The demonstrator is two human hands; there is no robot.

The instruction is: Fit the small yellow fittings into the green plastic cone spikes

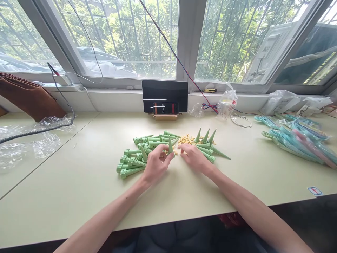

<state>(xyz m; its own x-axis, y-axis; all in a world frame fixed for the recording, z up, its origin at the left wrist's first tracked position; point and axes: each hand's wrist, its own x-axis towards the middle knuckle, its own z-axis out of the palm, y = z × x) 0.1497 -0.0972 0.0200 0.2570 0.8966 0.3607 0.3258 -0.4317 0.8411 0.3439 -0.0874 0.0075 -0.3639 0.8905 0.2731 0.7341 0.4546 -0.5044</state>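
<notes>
Running across the lower frame, the near edge of the table (84,196) climbs toward the right, a sticker (315,190) beside it at lower right; plain tabletop spreads between the forearms and out to either side. Windows (158,38) close off the top of the frame. Along the back, upper centre, a phone (165,108) stands in front of a tablet (165,90); a cable (39,132) and wrap (47,146) take up the left, packets (295,137) the right. Nearer the hands, the left pile (133,162) of green cones lies left of centre, the right pile (207,150) right of centre, three of its cones pointing up, with yellow bits (185,139) between. At frame centre the left hand (156,163) pinches a cone (170,144), pale green, smooth, tip up, its base hidden by fingers. The right hand (196,158) is curled by the bits; whether it grips one, I cannot tell.
</notes>
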